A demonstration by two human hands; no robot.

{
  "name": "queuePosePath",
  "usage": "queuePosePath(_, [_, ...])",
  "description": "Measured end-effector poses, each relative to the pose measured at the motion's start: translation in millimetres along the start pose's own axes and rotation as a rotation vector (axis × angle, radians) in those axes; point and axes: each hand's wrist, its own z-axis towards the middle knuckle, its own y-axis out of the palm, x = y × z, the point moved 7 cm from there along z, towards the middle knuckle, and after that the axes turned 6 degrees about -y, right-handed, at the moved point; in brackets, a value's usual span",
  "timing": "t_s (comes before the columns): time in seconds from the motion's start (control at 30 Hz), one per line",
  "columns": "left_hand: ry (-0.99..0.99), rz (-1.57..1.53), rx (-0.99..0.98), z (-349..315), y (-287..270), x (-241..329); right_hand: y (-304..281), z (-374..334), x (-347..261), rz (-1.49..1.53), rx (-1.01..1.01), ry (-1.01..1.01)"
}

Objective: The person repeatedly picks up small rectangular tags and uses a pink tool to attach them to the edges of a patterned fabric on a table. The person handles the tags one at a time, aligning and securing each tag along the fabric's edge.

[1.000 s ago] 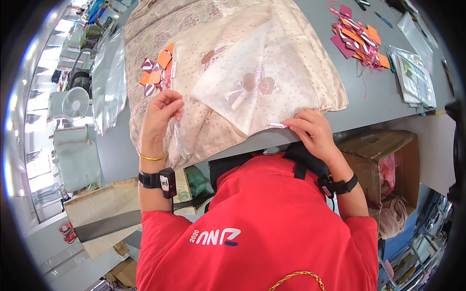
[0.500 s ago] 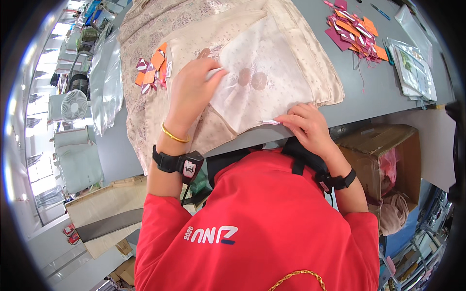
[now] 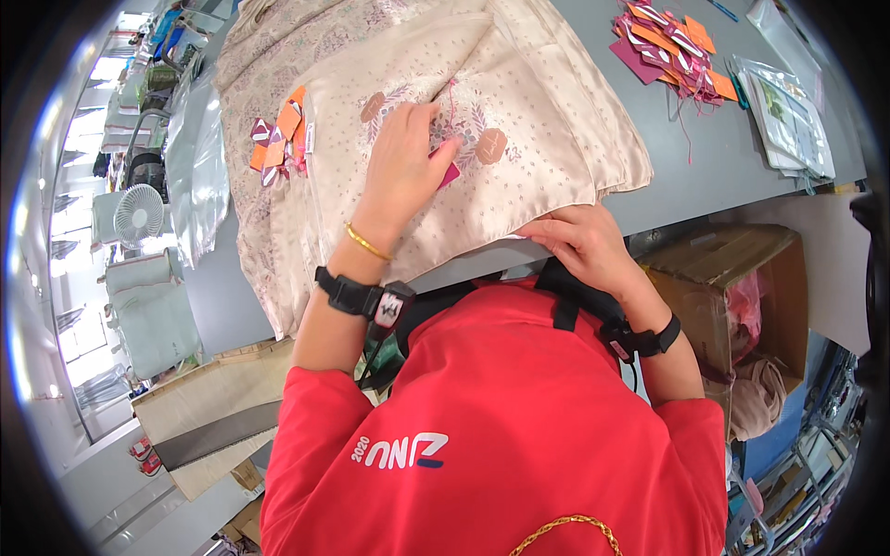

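Note:
A beige satin cloth [image 3: 519, 83] with a small printed pattern and brown patches lies folded over the table's near edge. My left hand [image 3: 405, 162] rests on its printed middle, thumb and forefinger apart. Beside the thumb, a maroon hang tag [image 3: 449, 176] is partly covered by that hand, and a pink string [image 3: 452, 97] lies just above. At the cloth's near right corner, my right hand [image 3: 584, 243] pinches the edge, its fingertips partly hidden by the fabric. A bit of white shows below those fingertips.
Orange and maroon tags [image 3: 281, 134] lie on the cloth's left side. A larger tag heap [image 3: 663, 51] sits on the grey table [image 3: 630, 227] at far right, near clear plastic packets [image 3: 788, 120]. An open cardboard box [image 3: 718, 255] stands below the right edge.
The lifted cloth flap has come down, covering the pale underside and the white label at my right hand. My left hand has let go of it and moved right and down. A maroon tag now shows.

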Motion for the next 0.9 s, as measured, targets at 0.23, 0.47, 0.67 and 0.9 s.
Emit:
queuePosePath(0.23, [-0.274,-0.131,-0.082,62.1,34.6,-30.8,-4.9,2.6,-3.1,0.043,0.023,-0.008])
queuePosePath(0.47, [-0.412,-0.948,-0.178,52.4,-5.2,-23.5,-5.3,0.2,5.4,0.233,0.068,0.045])
queuePosePath(0.67, [-0.439,-1.191,-0.454,-41.5,2.1,16.4,-9.0,0.5,11.3,0.472,0.110,0.065])
queuePosePath(0.9, [-0.545,-1.163,-0.572,-86.6,31.6,21.3,-5.4,2.9,4.8,0.410,0.181,0.142])
